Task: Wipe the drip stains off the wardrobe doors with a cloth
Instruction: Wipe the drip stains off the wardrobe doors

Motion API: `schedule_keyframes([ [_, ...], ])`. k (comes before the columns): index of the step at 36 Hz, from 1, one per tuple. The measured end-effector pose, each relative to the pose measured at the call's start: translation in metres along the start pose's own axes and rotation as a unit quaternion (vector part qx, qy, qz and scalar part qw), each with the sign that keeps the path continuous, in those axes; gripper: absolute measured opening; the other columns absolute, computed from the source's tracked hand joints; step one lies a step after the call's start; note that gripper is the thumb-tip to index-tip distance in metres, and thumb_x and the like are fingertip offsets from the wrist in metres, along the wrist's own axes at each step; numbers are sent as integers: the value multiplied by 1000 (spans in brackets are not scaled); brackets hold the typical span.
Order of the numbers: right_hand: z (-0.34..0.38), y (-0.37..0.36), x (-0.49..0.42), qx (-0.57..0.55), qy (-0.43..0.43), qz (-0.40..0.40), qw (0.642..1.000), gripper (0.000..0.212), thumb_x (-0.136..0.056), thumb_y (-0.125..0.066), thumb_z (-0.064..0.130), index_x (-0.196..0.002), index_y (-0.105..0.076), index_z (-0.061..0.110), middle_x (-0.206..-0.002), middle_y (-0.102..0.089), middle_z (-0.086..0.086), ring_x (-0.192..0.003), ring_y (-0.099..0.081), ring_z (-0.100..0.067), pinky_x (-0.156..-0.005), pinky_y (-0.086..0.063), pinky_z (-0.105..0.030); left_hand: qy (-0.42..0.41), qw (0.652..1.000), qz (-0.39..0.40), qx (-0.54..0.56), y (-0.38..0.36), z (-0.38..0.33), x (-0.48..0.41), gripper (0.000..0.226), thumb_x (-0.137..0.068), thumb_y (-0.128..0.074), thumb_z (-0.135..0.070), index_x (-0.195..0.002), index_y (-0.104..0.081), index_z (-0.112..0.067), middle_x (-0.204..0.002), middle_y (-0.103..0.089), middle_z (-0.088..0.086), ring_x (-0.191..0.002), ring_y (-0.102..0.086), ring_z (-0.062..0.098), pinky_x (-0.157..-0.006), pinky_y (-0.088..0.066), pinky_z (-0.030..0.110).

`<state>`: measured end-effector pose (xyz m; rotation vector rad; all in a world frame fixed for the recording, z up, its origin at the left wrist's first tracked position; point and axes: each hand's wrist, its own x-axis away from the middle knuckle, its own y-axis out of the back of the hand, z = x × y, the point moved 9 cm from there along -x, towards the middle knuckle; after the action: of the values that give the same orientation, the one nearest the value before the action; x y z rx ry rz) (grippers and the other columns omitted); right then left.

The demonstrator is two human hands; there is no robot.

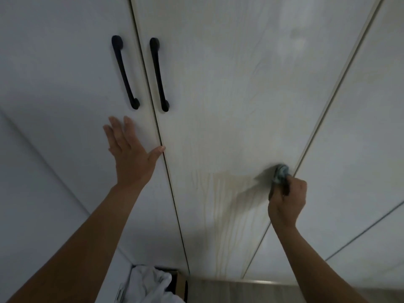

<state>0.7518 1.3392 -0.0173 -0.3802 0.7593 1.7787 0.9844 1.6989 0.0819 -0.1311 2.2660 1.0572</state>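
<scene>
The cloth (281,173) is a small grey wad, bunched in the right hand (286,202), whose fingers are curled tightly round it. Only a rounded end pokes out above the knuckles, and it is pressed to the middle wardrobe door (218,84) close to that door's right edge. It looks soft, light and limp, so it will probably take whatever shape the fist gives it. Holding it balled with a flat pad left forward seems the best way to put pressure on the panel. Whether it is damp cannot be told.

The drip stains (227,193) lie just left of the grip and run down below it as pale yellowish streaks on the wood-grain face. They are faint and partly under the hand's shadow, so their full extent is hard to judge.

Well to the left of the grip, the left hand (129,154) lies flat with fingers spread on the left door (65,62), its thumb reaching the seam. Two black handles (125,72) sit above it.

Far below, a crumpled white fabric (148,283) is cut off by the frame edge and cannot be identified. The doors' tops and bottoms are out of view.
</scene>
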Motion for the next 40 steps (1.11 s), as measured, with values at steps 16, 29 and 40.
schedule_keyframes([
  [16,39,-100,67,112,332,178,920,26,-77,-65,-16,-97,-71,0,-97,-65,-16,-85,-52,-32,-70,-53,-46,-19,1000,-14,3,1,-3,-1,121,-87,-77,-47,-161,6,-1,-165,20,28,-151,21,47,-116,12,58],
  [29,47,-61,29,-67,-49,-82,993,26,-87,-44,-5,-109,-58,-7,-104,-55,-25,-97,-49,-33,-86,-37,-25,-19,999,-26,-29,0,-1,-2,121,-85,-76,-53,-161,1,2,-165,14,32,-152,15,49,-117,6,59],
  [40,38,-87,66,57,192,124,972,21,-85,-58,-7,-102,-69,-9,-101,-62,-22,-94,-55,-33,-79,-55,-45,-13,999,-21,-45,0,-2,-2,120,-86,-70,-59,-161,3,-1,-166,12,31,-152,13,51,-117,3,60],
])
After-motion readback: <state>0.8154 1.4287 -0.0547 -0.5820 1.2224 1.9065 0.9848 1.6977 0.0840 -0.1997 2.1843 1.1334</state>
